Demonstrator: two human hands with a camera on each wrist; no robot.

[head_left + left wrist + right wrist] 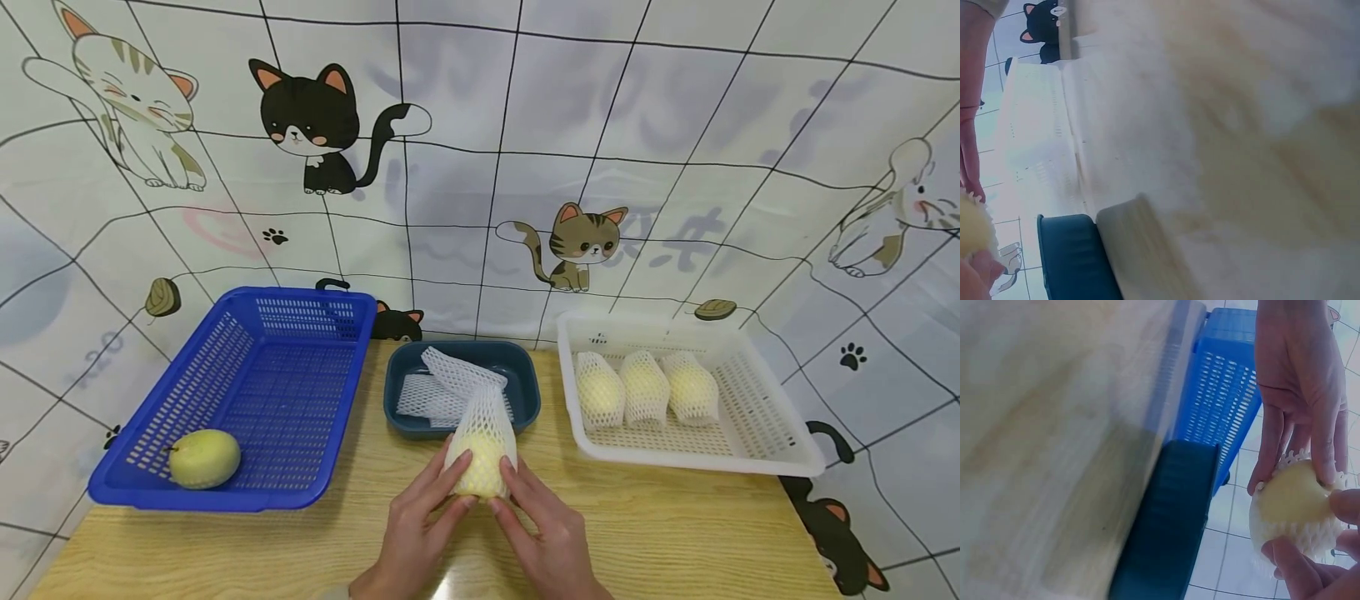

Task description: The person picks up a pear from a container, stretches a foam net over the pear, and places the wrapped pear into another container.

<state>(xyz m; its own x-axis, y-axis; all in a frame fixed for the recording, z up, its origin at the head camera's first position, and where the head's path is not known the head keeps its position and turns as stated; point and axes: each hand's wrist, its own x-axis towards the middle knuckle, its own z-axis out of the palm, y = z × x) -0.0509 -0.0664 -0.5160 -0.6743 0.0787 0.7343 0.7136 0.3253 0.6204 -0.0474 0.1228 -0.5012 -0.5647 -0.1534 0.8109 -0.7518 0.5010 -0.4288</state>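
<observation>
Both hands hold a yellow-green fruit (480, 467) inside a white foam net, whose narrow end points away toward the dark teal tray (397, 429). The left hand (420, 525) grips its left side, and the right hand (543, 529) grips its right side, thumbs near the bottom. In the right wrist view the fruit (1294, 494) shows bare at the net's opening, with the left hand (1300, 369) above and fingers of the right hand (1310, 569) below. The left wrist view catches only part of the fruit (974, 228) at its edge.
A blue basket (300, 492) at left holds one unwrapped fruit (204, 459). Empty foam nets (457, 375) lie in the teal tray. The white basket (697, 462) at right holds three net-wrapped fruits (645, 387). Behind stands a cat-patterned sheet (465, 192).
</observation>
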